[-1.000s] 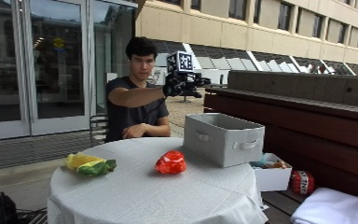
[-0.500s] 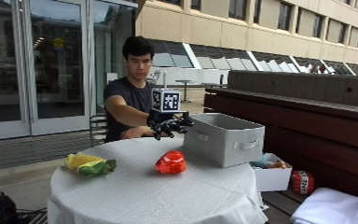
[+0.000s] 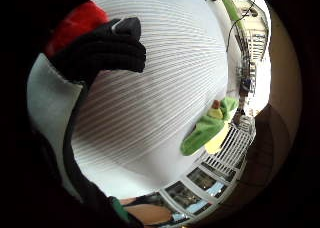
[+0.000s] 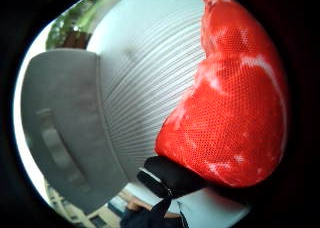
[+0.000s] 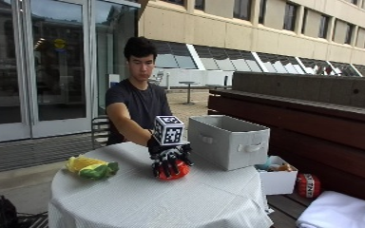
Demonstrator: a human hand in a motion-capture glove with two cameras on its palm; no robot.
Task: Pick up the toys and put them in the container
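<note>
Looking from the outside view, your gloved right hand (image 5: 168, 159) is down on the red toy (image 5: 172, 172), fingers curled over its top, grasping it; the toy sits on the white-clothed round table (image 5: 170, 204). You can't tell whether it has left the cloth.

The thumb-side palm view shows the red toy (image 4: 232, 113) filling most of the frame, close against the palm, with a black fingertip (image 4: 167, 175) at its edge. The cloth is beneath it.

The grey fabric container (image 5: 228, 141) stands on the table just beside the toy, on your right-hand side, apart from it, handle cut-out facing the camera. Its inside is hidden from the outside view, so contents can't be told. In the thumb-side view only its outer wall and handle (image 4: 65, 138) show.

A yellow-and-green toy (image 5: 92, 167) lies on the table well apart, on the far side of the red toy from the container. It also shows in the little-finger-side view (image 3: 207, 128), resting on the cloth.

A small white box (image 5: 277, 179) sits low beside the table, with some items in it; what they are is unclear.
</note>
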